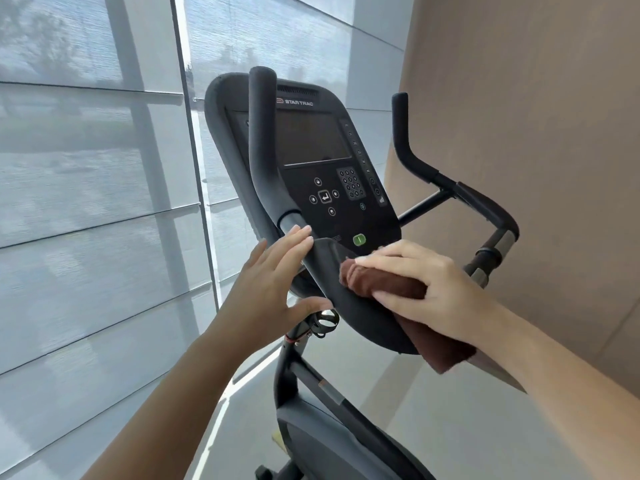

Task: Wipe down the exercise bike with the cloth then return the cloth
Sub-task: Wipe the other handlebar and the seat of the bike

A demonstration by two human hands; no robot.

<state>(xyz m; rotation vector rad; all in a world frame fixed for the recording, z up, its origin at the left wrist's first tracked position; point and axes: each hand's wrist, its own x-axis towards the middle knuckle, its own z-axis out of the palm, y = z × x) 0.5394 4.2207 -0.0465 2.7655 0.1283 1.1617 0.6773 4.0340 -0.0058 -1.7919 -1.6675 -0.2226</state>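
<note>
Right hand [422, 289] grips the brown cloth [391, 285] against the bike console [346, 202]; left hand [273, 289], fingers [294, 237] straight, braces its edge.

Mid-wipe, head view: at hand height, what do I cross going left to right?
window blind → left hand → rolled end of the cloth → right hand → right handlebar → beige wall
</note>
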